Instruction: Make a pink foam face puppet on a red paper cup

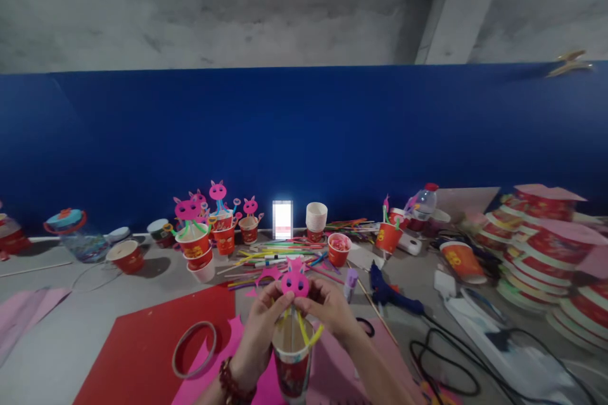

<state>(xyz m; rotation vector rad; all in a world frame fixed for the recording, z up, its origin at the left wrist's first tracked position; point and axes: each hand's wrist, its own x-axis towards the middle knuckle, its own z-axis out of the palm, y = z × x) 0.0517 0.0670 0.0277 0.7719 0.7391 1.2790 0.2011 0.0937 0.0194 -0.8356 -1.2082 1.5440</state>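
Both my hands meet over an upright red paper cup (291, 370) near the front of the table. Between them is a pink paper cat-like head (294, 281) with ears and dark eyes. My left hand (266, 313) pinches its lower left edge, thumb in front. My right hand (327, 307) pinches the lower right edge the same way. Below the head a thin stick runs down into the cup, and yellow pipe cleaners (306, 332) bend out over the rim. Fingers behind the head are hidden.
Similar pink figures in cups (192, 237) stand at the back left. Coloured pipe cleaners (270, 253) lie in the middle. To the right are a blue glue gun (392, 291), a white power strip (503, 342) with looping black cables, and stacked paper bowls (546, 259). Red card (156, 342) lies left.
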